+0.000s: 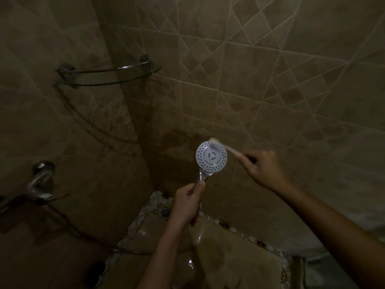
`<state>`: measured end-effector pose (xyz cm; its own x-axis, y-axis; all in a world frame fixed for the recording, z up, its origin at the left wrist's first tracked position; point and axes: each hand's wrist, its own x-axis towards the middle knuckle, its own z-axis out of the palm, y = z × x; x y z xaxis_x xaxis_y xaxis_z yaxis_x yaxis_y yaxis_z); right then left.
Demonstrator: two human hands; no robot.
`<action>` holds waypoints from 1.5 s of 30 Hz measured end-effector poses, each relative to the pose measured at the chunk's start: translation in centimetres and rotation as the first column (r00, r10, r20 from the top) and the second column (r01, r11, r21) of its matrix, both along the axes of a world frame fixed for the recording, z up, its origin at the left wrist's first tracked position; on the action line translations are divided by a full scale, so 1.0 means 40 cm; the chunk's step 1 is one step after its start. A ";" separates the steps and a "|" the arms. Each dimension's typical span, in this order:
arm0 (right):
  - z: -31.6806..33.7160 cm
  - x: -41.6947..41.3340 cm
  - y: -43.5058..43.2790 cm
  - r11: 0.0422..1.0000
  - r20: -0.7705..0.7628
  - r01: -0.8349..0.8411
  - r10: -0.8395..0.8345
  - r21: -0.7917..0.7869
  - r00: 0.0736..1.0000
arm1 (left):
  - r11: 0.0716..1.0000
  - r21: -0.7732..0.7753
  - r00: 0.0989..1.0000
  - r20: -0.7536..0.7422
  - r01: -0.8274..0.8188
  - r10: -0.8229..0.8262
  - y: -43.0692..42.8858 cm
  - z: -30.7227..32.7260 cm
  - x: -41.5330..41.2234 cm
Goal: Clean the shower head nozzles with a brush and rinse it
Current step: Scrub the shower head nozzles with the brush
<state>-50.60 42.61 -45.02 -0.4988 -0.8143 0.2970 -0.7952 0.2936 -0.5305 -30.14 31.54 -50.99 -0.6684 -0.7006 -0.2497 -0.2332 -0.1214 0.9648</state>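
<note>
A round white shower head with rings of small dark nozzles faces me in the middle of the view. My left hand grips its chrome handle just below the face. My right hand holds a pale toothbrush by the handle, reaching in from the right. The blurred bristle end lies on the upper edge of the nozzle face. The room is dim.
A glass corner shelf with chrome brackets hangs at upper left. A chrome wall tap sits at the left, with the shower hose sagging from it. Tiled walls meet in a corner; a floor drain lies below my left hand.
</note>
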 end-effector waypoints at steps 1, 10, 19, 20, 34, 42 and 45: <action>0.007 0.019 0.010 0.987 -0.003 -0.158 0.158 0.044 0.987 | 1.000 0.009 1.000 -0.001 0.003 -0.003 -0.001 0.003 -0.003; -0.021 -0.008 0.012 0.999 -0.015 -0.051 0.051 0.002 0.999 | 0.999 0.035 0.999 0.033 0.006 -0.008 -0.001 -0.008 -0.002; -0.020 -0.031 0.014 0.999 0.029 0.022 -0.023 0.037 0.999 | 0.998 0.054 0.999 0.034 0.014 -0.016 0.007 -0.004 -0.008; -0.014 -0.012 0.026 0.990 0.064 -0.126 0.122 0.067 0.990 | 0.999 0.047 0.999 0.030 0.018 -0.020 0.007 -0.004 -0.007; -0.041 -0.034 0.019 0.996 0.046 0.036 -0.040 0.085 0.998 | 0.998 0.045 0.998 0.022 0.052 -0.053 -0.007 -0.002 0.001; -0.037 -0.009 0.036 0.972 0.040 -0.198 0.195 0.126 0.980 | 0.997 0.047 0.998 0.008 0.059 -0.059 -0.002 -0.002 -0.005; -0.035 -0.047 0.021 0.989 0.028 0.147 -0.146 -0.009 0.989 | 0.997 0.041 0.997 0.032 0.062 -0.064 0.001 -0.009 -0.007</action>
<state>-52.49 43.45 -46.43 -0.6204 -0.7286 0.2902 -0.7293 0.4000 -0.5550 -30.42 31.58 -51.34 -0.7017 -0.6466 -0.2994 -0.2736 -0.1435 0.9511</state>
